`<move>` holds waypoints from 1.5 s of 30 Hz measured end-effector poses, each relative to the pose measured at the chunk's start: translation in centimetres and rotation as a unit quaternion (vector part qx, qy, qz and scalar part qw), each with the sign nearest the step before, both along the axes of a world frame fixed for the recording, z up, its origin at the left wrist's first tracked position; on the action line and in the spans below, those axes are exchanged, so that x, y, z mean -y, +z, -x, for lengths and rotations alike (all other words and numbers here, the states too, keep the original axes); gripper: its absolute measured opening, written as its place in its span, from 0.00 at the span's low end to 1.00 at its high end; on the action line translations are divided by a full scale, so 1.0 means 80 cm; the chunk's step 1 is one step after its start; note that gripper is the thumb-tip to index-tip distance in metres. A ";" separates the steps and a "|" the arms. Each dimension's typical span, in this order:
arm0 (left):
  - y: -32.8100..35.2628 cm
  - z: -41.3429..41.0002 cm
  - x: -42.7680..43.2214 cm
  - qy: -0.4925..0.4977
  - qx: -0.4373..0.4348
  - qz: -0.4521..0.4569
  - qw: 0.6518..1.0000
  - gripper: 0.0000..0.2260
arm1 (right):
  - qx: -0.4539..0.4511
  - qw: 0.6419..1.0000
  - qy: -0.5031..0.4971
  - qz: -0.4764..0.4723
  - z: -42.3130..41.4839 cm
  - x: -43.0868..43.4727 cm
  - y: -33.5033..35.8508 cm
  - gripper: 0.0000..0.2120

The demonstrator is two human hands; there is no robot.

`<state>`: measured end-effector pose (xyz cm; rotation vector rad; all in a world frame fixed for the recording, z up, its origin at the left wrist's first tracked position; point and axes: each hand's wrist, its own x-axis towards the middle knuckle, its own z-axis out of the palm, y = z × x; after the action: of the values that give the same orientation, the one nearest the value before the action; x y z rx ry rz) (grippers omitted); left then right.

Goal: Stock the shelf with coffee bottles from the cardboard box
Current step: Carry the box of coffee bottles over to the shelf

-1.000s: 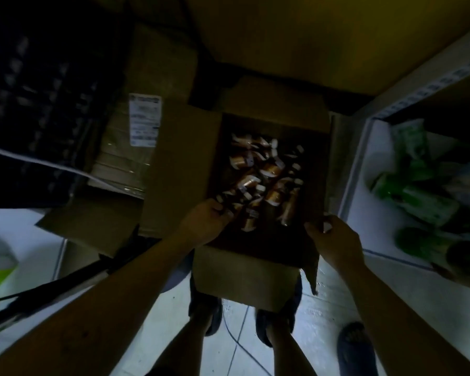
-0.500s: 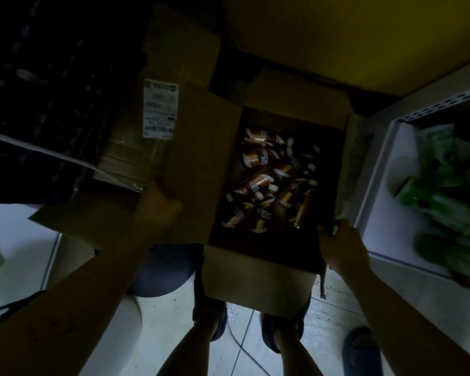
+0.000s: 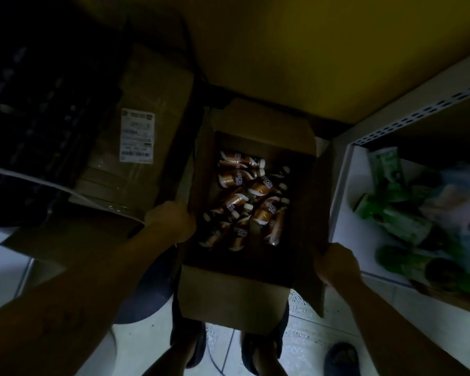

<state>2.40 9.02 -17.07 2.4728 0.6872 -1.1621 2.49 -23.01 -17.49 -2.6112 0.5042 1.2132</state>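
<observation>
Dim light; we look straight down into the open cardboard box (image 3: 235,299), which sits on the floor between our feet and a yellow wall (image 3: 296,50). Its long axis runs away from us. The coffee bottles (image 3: 244,202) lie on their sides on the box bottom, loosely heaped. The two at the far end lie crosswise with caps to the right; the nearer ones slant, caps mostly up and to the right.

Our left hand (image 3: 171,222) grips the box's left flap, fingers curled over its edge and clamped on the cardboard. Our right hand (image 3: 337,265) holds the right flap at its near corner, fingers wrapped around it likewise.

Left of the box: a taped carton (image 3: 147,109) bearing a white label (image 3: 136,139), just beside the left flap. Right: the white shelf (image 3: 342,202), holding green packages (image 3: 391,213), close against the right flap.
</observation>
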 end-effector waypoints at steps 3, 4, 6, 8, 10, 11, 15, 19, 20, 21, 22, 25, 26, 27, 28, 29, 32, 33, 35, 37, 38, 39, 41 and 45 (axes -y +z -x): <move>0.036 -0.017 0.002 0.002 0.015 0.011 1.000 0.15 | 0.049 0.999 0.004 0.004 -0.017 0.004 0.024 0.21; 0.052 -0.024 0.004 0.005 0.021 0.018 1.000 0.15 | 0.052 0.999 0.001 0.004 -0.024 0.005 0.037 0.21; 0.089 -0.034 0.006 0.008 0.025 0.034 0.999 0.15 | 0.037 0.999 0.001 0.011 -0.036 0.007 0.075 0.19; 0.133 -0.040 0.007 0.007 0.027 0.033 0.999 0.15 | 0.040 0.999 -0.003 0.003 -0.041 0.005 0.124 0.13; 0.182 -0.041 0.007 -0.004 0.022 0.026 0.999 0.13 | 0.051 0.999 -0.004 -0.011 -0.039 0.000 0.180 0.12; 0.207 -0.042 0.008 -0.013 0.019 0.021 1.000 0.11 | 0.049 0.999 0.000 -0.011 -0.038 -0.001 0.210 0.12; 0.332 -0.050 0.011 -0.016 -0.027 0.040 0.999 0.13 | 0.019 0.999 0.035 -0.009 -0.041 -0.006 0.334 0.12; 0.470 -0.055 0.015 -0.071 -0.120 0.062 0.988 0.15 | 0.011 0.998 0.051 0.019 -0.056 -0.015 0.463 0.16; 0.505 -0.055 0.015 -0.092 -0.124 0.047 0.987 0.16 | 0.013 0.999 0.047 0.019 -0.060 -0.020 0.496 0.16; 0.538 -0.054 0.015 -0.106 -0.117 0.041 0.987 0.16 | 0.018 0.999 0.043 0.016 -0.063 -0.025 0.530 0.16; 0.572 -0.052 0.013 -0.115 -0.104 0.041 0.987 0.16 | 0.029 0.999 0.045 0.012 -0.065 -0.029 0.564 0.15; 0.668 -0.045 0.001 -0.111 -0.069 0.049 0.990 0.16 | 0.081 0.995 0.062 0.022 -0.061 -0.038 0.659 0.10; 0.699 -0.045 -0.005 -0.112 -0.063 0.045 0.991 0.16 | 0.107 0.992 0.063 0.027 -0.058 -0.039 0.689 0.10; 0.729 -0.042 -0.009 -0.109 -0.053 0.040 0.992 0.17 | 0.136 0.988 0.065 0.032 -0.054 -0.039 0.719 0.12; 0.758 -0.038 -0.013 -0.103 -0.035 0.036 0.993 0.18 | 0.165 0.983 0.069 0.036 -0.050 -0.039 0.748 0.13; 0.785 -0.032 -0.016 -0.094 -0.013 0.034 0.995 0.19 | 0.194 0.978 0.069 0.037 -0.046 -0.041 0.777 0.13; 0.869 -0.002 -0.021 -0.072 0.072 0.034 0.994 0.19 | 0.270 0.959 0.077 0.045 -0.034 -0.052 0.866 0.10; 0.897 0.009 -0.022 -0.064 0.110 0.037 0.991 0.18 | 0.292 0.951 0.085 0.050 -0.030 -0.058 0.895 0.09; 0.950 0.031 -0.026 -0.054 0.162 0.041 0.984 0.16 | 0.331 0.936 0.102 0.057 -0.020 -0.066 0.948 0.07; 0.999 0.050 -0.028 -0.044 0.199 0.029 0.979 0.16 | 0.369 0.919 0.121 0.065 -0.010 -0.072 0.996 0.05; 1.021 0.061 -0.029 -0.039 0.214 0.021 0.976 0.16 | 0.384 0.911 0.136 0.069 -0.006 -0.074 1.018 0.06; 1.042 0.074 -0.029 -0.033 0.232 0.014 0.972 0.17 | 0.393 0.904 0.152 0.074 0.000 -0.075 1.039 0.06; 1.080 0.102 -0.031 -0.025 0.281 -0.001 0.959 0.14 | 0.403 0.894 0.179 0.081 0.017 -0.075 1.079 0.08; 1.146 0.171 -0.041 0.002 0.358 -0.028 0.933 0.09 | 0.412 0.876 0.236 0.086 0.064 -0.082 1.154 0.14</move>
<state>-11.31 12.33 74.59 2.6593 0.5002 -0.1746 -2.63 -16.45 74.81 -3.1488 -0.2185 0.0209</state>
